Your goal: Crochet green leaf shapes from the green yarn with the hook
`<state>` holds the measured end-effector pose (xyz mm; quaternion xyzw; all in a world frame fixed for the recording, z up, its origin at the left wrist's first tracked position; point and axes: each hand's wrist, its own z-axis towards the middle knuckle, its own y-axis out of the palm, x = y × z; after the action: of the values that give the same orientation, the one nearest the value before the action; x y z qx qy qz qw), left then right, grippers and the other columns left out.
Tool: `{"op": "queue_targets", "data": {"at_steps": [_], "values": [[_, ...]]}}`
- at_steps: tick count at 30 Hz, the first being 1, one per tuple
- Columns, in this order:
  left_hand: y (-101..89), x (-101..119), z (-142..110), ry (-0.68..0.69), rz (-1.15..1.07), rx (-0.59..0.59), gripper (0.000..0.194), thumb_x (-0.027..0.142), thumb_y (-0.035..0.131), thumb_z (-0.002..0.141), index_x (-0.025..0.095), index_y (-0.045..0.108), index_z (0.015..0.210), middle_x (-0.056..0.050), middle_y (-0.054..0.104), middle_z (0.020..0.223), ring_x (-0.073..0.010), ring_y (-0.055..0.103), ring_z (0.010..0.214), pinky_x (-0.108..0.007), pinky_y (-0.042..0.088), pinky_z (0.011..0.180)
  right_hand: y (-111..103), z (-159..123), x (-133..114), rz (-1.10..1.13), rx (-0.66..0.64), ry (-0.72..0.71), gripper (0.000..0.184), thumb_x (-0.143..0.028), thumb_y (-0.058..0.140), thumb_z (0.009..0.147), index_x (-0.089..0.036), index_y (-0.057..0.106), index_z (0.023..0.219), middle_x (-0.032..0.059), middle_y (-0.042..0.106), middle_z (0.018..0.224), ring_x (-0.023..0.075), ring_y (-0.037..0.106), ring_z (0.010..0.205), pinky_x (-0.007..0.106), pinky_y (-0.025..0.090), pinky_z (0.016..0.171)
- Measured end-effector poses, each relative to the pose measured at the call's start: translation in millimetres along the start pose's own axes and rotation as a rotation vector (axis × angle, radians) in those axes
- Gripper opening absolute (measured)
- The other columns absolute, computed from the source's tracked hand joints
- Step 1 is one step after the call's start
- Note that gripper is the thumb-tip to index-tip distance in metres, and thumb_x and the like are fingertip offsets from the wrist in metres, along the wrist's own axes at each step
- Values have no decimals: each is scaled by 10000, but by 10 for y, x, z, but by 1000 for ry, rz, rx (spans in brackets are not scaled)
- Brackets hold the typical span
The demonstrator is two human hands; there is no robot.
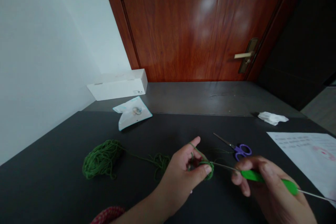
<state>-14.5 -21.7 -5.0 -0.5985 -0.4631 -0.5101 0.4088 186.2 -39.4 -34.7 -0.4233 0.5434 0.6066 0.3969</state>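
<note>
My left hand [185, 168] pinches a small piece of green crochet work [209, 171] between thumb and fingers, and a strand of green yarn runs over its raised index finger. In my right hand [273, 185] is a crochet hook [253, 175] with a bright green grip, its thin metal shaft pointing left. The hook's tip meets the crochet piece at my left fingertips; whether it passes through a loop is too small to tell. A ball of green yarn [103, 159] lies to the left, and its strand leads through a loose tangle [160, 162] beside my left wrist.
Scissors with purple handles [242, 151] lie just beyond my right hand. A printed paper sheet [306, 154] and a crumpled white tissue [273, 118] are at the right. Toward the back left are a white packet [133, 113] and a long white box [118, 85], on the dark table [65, 147].
</note>
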Motion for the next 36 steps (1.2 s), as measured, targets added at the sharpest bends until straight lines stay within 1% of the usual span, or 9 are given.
{"op": "queue_targets", "data": {"at_steps": [3,6,9,14,16,22,27,31,36], "values": [[22,17,-20,14,52,31,380,169,688,736,171,633,1112,-50,628,915,-204,559,875,-370,418,876,18,-23,-47,-77,76,-10,336,-525,639,826,-209,751,799,73,735,707,172,592,569,285,492,562],[44,20,-29,-31,57,40,556,176,701,725,177,558,1262,-44,611,949,-193,545,856,-341,438,795,31,7,-69,-103,67,-9,345,-526,619,841,-210,748,792,68,733,680,161,585,538,277,493,545],[53,-9,-20,-61,21,42,651,158,711,708,163,509,1327,-22,597,904,-165,525,785,-308,431,720,21,21,-51,-147,27,-27,345,-498,577,879,-206,750,818,75,739,678,153,580,490,274,492,496],[54,-113,-4,-99,-134,19,822,178,729,709,160,362,1444,38,551,813,-120,488,681,-274,403,665,-17,-66,5,-347,114,-94,308,-503,624,847,-234,759,908,59,758,734,152,574,462,274,466,455],[59,-143,-6,-129,-174,23,902,183,744,700,145,289,1478,44,543,804,-115,483,673,-269,392,656,-24,-73,23,-388,81,-116,301,-491,637,840,-232,755,940,61,761,740,158,579,453,273,454,429],[100,-167,-27,-133,-228,32,1038,169,762,689,127,140,1518,27,552,833,-129,498,716,-283,390,693,97,55,99,-85,-6,109,369,-492,539,912,-186,743,882,61,722,688,125,541,474,271,482,531],[155,-235,-37,-142,-325,1,1056,163,757,694,106,101,1520,11,532,864,-142,515,805,-305,395,781,217,67,190,197,-15,297,365,-531,605,861,-196,744,819,27,661,633,103,489,514,229,441,527],[169,-264,-41,-132,-366,-8,1070,165,764,673,99,110,1517,14,513,859,-134,498,785,-298,385,757,242,43,215,275,9,316,373,-553,673,796,-193,728,715,10,604,567,94,450,499,219,422,509],[163,-255,-51,-167,-408,-51,1094,177,800,618,80,165,1504,4,533,873,-136,498,800,-291,381,759,211,32,254,343,-10,306,365,-566,631,827,-217,730,782,22,645,652,90,444,514,218,435,526]]}}
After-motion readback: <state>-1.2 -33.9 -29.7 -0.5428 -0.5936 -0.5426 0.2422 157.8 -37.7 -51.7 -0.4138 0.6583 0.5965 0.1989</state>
